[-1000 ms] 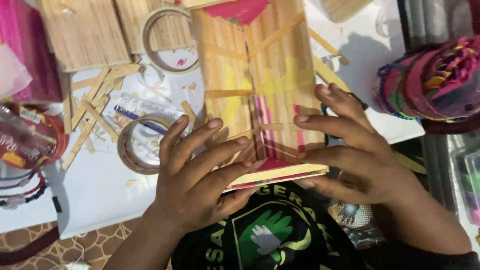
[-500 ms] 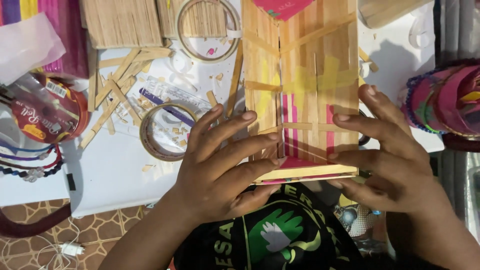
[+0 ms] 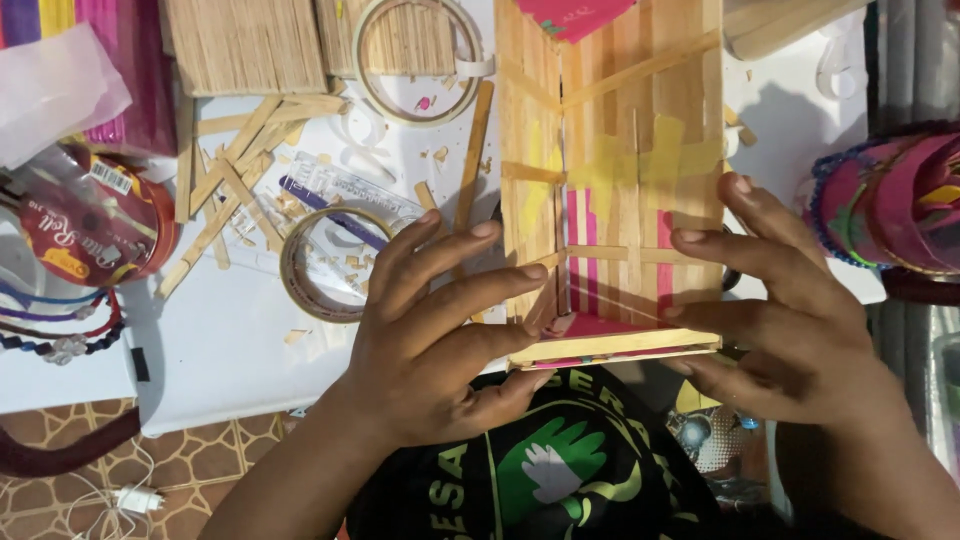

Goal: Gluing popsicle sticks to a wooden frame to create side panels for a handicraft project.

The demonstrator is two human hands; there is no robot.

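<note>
Both hands clamp a stick-built box [image 3: 625, 190], center-right of frame, near end at table edge. Left hand [image 3: 440, 320], lower center: fingers [image 3: 470, 295] spread wide, tips pressing the box's left wall, thumb under the near end. Right hand [image 3: 790, 310], lower right: fingers spread, flat vs. the right wall. To do it well, I'd judge: even squeeze from both sides, walls kept square, light pressure so joints don't pop. Box looks like pale craft sticks w/ diagonal braces, yellow and pink patches inside, pink strip at near end. Tape ring [image 3: 335, 262] and loose sticks [image 3: 235, 185] lie left on white table [image 3: 230, 340].
</note>
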